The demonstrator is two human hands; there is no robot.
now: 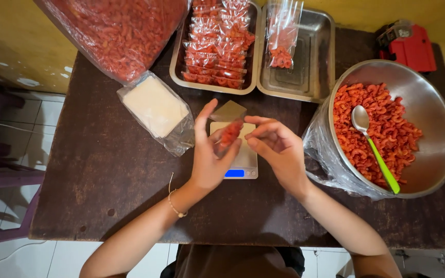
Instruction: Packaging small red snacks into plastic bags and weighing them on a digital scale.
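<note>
Both hands meet above a small white digital scale (243, 163) at the table's middle. My left hand (209, 157) and my right hand (279, 146) together hold a small clear plastic bag of red curled snacks (229, 135), its top end standing up toward the trays. To the right stands a large steel bowl (439, 113) lined with plastic, holding loose red snacks (382, 131) and a spoon with a green handle (374, 146).
At the back, a steel tray (178, 59) holds several filled snack bags, and a second tray (315, 67) has one bag. A big sack of red snacks (119, 31) and a packet of empty bags (155, 108) lie left. A red device (413, 49) sits far right.
</note>
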